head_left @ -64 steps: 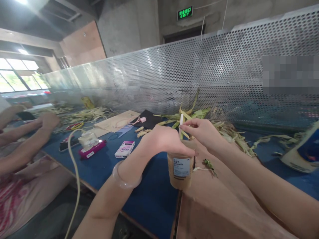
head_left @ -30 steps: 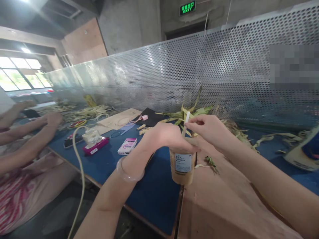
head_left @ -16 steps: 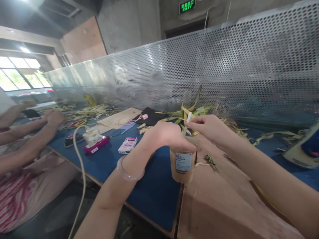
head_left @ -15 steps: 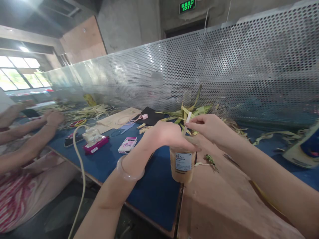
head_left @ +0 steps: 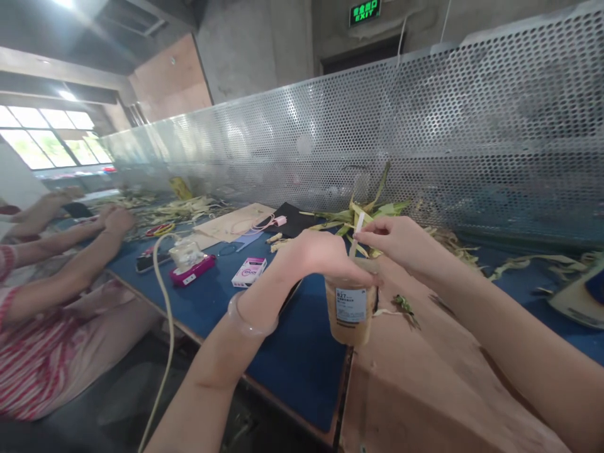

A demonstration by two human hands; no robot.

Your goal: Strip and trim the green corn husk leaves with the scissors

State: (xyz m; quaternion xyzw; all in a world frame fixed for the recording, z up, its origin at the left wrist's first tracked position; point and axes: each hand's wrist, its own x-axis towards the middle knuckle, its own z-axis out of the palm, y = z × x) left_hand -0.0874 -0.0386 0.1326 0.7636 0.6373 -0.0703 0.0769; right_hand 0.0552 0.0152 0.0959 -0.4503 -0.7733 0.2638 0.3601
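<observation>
A plastic drink cup [head_left: 350, 314] with a printed label and light brown contents stands upright where the blue tabletop meets the brown board. My left hand [head_left: 325, 255], with a clear bangle on its wrist, arches over the cup's top and grips it around the rim. Most of the lid is hidden behind that hand. Between the thumb and fingertips of my right hand [head_left: 389, 236] is a pale straw [head_left: 360, 224], white at its upper end. It slants down toward the cup's top; its lower end is hidden behind my left hand.
Left of the cup lie a pink-and-white box [head_left: 249, 272], a magenta tissue pack [head_left: 192, 269] and a phone [head_left: 151, 260]. Dried husks [head_left: 372, 211] lie behind my hands, before a perforated metal screen [head_left: 264, 145]. A hose [head_left: 167, 321] hangs near another person's arms [head_left: 80, 261].
The whole view has shifted slightly, so things appear a little farther right. Both hands keep their hold on the cup and the straw, with hardly any other movement.
</observation>
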